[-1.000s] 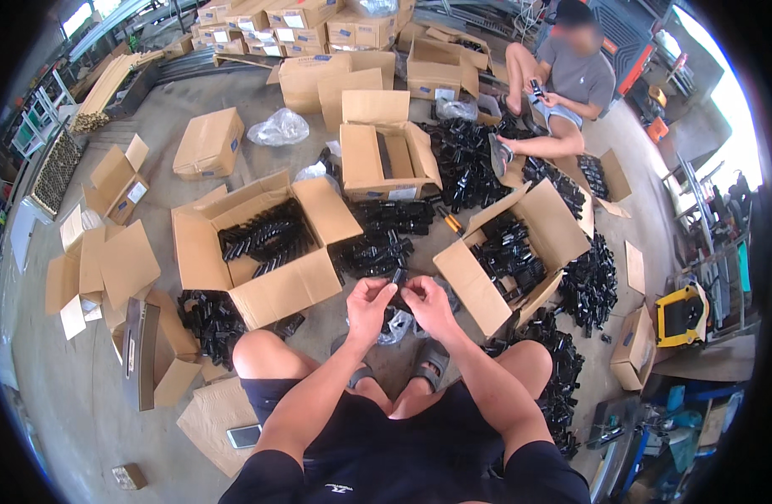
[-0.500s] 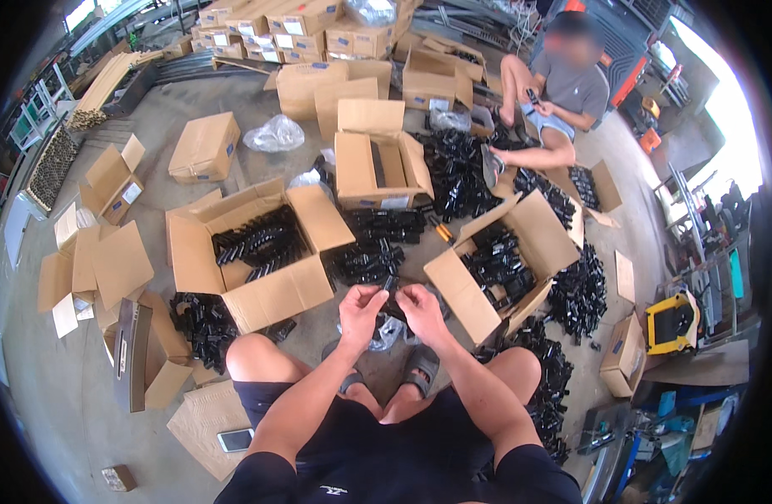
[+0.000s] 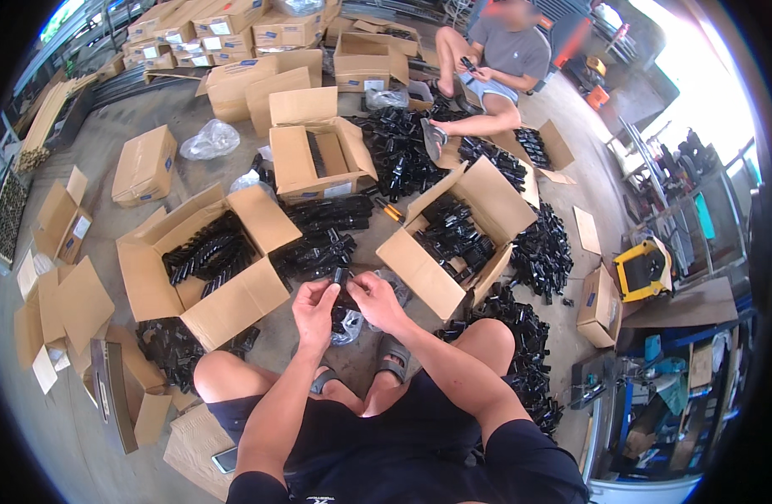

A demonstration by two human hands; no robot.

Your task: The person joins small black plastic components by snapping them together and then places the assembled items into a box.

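Between my knees, my left hand (image 3: pixel 315 307) pinches a small black part (image 3: pixel 341 275) that looks like plastic, its thumb and fingers closed on it. My right hand (image 3: pixel 376 297) meets it from the other side, fingertips pressed together at the part's edge; what exactly they grip is too small to make out. Just beyond my hands lies a heap of similar black parts (image 3: pixel 319 252). An open carton (image 3: pixel 235 312) to the left holds rows of black parts, and another open carton (image 3: pixel 420 273) to the right holds a looser pile. Below my hands is a clear plastic bag (image 3: pixel 346 326).
A co-worker (image 3: pixel 508 59) sits at the far right, holding a black part. More black parts (image 3: pixel 520 336) spread beside my right knee. Orange-handled pliers or a similar tool (image 3: pixel 390 210) lie between the cartons. A phone (image 3: pixel 225 459) rests on cardboard at lower left. Stacked cartons (image 3: pixel 210 42) stand behind.
The whole scene has shifted left and slightly up in the picture as my head turned. My hands stay together around the small black part.
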